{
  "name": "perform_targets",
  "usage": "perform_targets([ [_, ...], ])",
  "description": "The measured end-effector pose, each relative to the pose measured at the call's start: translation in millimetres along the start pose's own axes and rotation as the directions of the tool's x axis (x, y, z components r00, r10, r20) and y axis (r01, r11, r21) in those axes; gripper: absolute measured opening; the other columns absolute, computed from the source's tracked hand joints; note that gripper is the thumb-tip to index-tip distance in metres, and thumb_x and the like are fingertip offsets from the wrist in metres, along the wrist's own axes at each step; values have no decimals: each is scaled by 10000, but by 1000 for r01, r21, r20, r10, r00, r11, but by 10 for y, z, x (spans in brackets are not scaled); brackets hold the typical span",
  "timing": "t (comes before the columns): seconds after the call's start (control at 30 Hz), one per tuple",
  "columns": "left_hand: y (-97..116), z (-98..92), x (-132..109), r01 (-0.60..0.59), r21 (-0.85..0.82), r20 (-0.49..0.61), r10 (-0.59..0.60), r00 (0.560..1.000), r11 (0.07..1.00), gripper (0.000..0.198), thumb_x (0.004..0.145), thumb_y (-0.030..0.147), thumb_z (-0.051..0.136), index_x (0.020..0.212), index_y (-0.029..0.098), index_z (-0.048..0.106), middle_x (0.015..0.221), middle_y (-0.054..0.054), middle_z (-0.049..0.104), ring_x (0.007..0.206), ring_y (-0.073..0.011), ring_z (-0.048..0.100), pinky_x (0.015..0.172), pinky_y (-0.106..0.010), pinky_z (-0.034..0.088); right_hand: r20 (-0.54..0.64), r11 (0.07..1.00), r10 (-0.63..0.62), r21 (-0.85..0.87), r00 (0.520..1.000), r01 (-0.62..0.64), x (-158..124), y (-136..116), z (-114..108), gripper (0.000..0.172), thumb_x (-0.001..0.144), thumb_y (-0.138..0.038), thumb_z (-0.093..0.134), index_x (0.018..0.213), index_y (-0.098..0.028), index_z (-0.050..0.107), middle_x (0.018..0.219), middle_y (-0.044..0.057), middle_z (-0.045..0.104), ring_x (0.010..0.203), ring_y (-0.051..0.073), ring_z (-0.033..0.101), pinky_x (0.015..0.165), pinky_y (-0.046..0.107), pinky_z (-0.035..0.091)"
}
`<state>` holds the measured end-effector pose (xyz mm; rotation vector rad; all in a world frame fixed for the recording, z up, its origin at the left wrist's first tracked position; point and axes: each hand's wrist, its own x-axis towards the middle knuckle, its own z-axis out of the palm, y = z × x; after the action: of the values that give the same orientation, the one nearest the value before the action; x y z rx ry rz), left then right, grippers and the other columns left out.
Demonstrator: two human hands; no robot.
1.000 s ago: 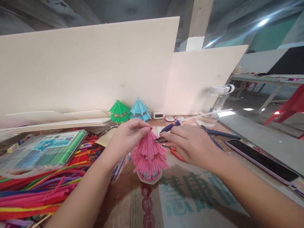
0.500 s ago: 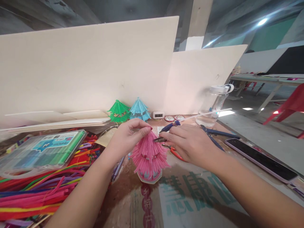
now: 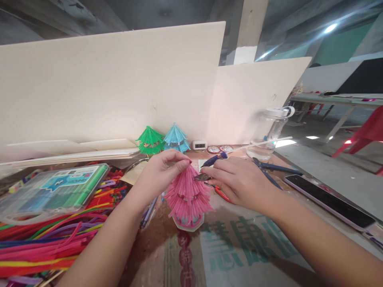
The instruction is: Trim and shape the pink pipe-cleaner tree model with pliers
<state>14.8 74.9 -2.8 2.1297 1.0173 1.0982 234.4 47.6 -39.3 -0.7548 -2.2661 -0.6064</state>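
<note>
A pink tiered tree [image 3: 188,195] made of pipe cleaners stands on the table in front of me. My left hand [image 3: 160,172] pinches its top, fingers closed on the tip. My right hand [image 3: 239,180] is closed on small metal snips [image 3: 202,177], whose tips point at the tree's upper right side. Orange-handled pliers [image 3: 220,193] lie partly hidden under my right hand.
A heap of coloured pipe cleaners [image 3: 50,239] and a clear plastic case [image 3: 54,190] fill the left. Green [image 3: 149,141] and blue [image 3: 176,138] finished trees stand by the back board. A water bottle [image 3: 269,131], blue-handled tool [image 3: 272,167] and phone [image 3: 329,201] lie to the right.
</note>
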Motion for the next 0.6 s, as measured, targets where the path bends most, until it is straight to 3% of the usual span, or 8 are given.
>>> perform_targets([
  [0.27, 14, -3, -4, 1, 20, 0, -1, 1000, 1000, 231, 808, 393, 606, 753, 177, 668, 782, -21, 689, 757, -175, 618, 705, -269, 481, 22, 999, -15, -38, 1000, 16, 2, -4, 7, 230, 940, -152, 475, 1066, -163, 666, 734, 37, 642, 690, 186, 569, 596, 310, 376],
  [0.47, -8, -25, 5, -10, 6, -34, 10, 999, 1000, 211, 822, 366, 592, 771, 177, 670, 851, -35, 692, 812, -183, 615, 790, -295, 463, -84, 1000, 10, -22, 996, -12, -1, 16, -24, 255, 946, -140, 430, 1071, -147, 652, 817, 79, 667, 744, 200, 589, 629, 316, 427],
  [0.6, -30, -36, 10, -32, -14, -53, 32, 998, 999, 212, 843, 362, 569, 796, 181, 670, 873, -33, 681, 857, -187, 609, 833, -302, 446, -80, 999, 29, -43, 996, -32, 2, 30, -31, 243, 954, -149, 432, 1033, -141, 661, 821, 87, 669, 744, 203, 591, 637, 319, 428],
])
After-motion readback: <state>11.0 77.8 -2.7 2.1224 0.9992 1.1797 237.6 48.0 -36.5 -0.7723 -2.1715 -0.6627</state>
